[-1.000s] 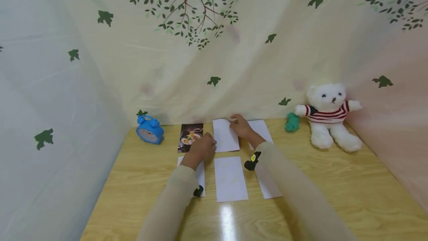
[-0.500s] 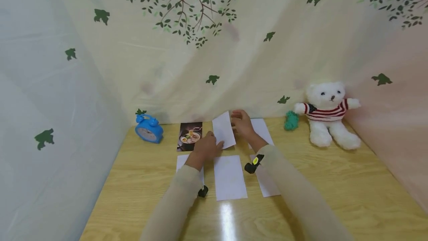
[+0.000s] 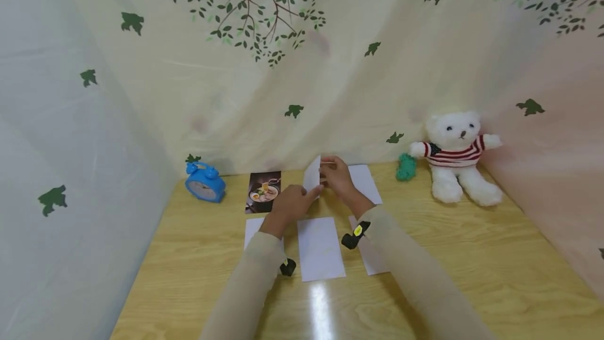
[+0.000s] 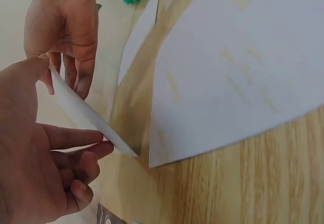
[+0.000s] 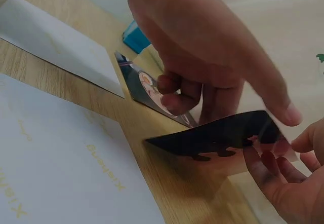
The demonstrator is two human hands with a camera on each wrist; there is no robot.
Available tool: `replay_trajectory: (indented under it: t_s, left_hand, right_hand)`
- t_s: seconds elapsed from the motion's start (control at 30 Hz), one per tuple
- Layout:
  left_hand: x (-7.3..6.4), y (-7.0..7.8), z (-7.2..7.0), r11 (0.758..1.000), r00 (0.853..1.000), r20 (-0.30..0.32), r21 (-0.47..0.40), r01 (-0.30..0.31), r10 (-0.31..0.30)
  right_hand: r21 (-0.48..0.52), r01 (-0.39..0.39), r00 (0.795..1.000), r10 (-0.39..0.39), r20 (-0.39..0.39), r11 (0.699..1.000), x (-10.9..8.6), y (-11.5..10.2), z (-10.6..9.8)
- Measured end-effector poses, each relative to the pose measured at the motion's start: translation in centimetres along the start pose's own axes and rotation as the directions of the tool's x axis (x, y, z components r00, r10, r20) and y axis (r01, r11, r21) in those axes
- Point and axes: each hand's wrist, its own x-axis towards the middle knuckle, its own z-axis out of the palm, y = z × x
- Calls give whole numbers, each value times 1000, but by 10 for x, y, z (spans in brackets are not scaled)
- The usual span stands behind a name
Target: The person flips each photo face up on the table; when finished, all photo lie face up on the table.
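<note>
A photo card (image 3: pixel 311 174) is tilted up on edge between my two hands. Its white back shows in the head view, and its dark printed face (image 5: pixel 212 135) in the right wrist view. My left hand (image 3: pixel 291 203) holds it, thumb at one edge and fingers against the white side. From the other side my right hand (image 3: pixel 337 174) grips it, fingertips on the printed face and thumb at the edge. Left of the hands lies a face-up card with a ramen bowl picture (image 3: pixel 263 193). Nearer to me is a white card lying face down (image 3: pixel 322 248).
More white cards lie on the wooden table (image 3: pixel 189 266), partly hidden by my forearms. At the back left stands a blue alarm clock (image 3: pixel 205 182). A green yarn bundle (image 3: pixel 406 167) and a white teddy bear (image 3: pixel 457 156) sit at the back right, against the curtain.
The middle back card lay nearly flat with its far edge lifting; it has since been raised onto its edge and turned. My left hand moved right to it, and the view shifted slightly.
</note>
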Motion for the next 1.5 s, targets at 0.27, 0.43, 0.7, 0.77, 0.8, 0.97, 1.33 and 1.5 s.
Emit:
replay_trajectory:
  t_s: [0.27, 0.43, 0.7, 0.77, 0.8, 0.97, 1.33, 1.5]
  left_hand:
    - [-2, 6, -14, 948, 995, -93, -312, -67, 40]
    - [2, 0, -17, 911, 982, -186, -399, -103, 29]
    - [4, -12, -12, 928, 985, -173, -369, -55, -10]
    - [2, -13, -12, 948, 985, -167, -318, -11, -45]
    - [1, -14, -12, 958, 984, -165, -286, 16, -65]
    - [1, -21, -9, 981, 963, -198, -107, 161, -180]
    - [4, -10, 11, 990, 976, -191, 111, -86, 106]
    - [4, -3, 16, 960, 979, -91, 234, -157, 182]
  right_hand:
    - [92, 23, 997, -30, 77, 995, -3, -5, 3]
    - [-67, 53, 994, -47, 94, 996, -4, -1, 3]
    - [-379, 103, 983, -36, 179, 920, 3, 17, 1]
    - [-469, 134, 975, -31, 221, 873, 3, 19, 0]
    - [-498, 144, 970, -22, 243, 855, 3, 20, 0]
    - [-582, 204, 955, -31, 294, 787, -2, 18, -3]
    - [-629, 178, 983, -112, 144, 757, -4, -1, -61]
    - [-756, 156, 987, -77, 139, 635, 1, 0, -91]
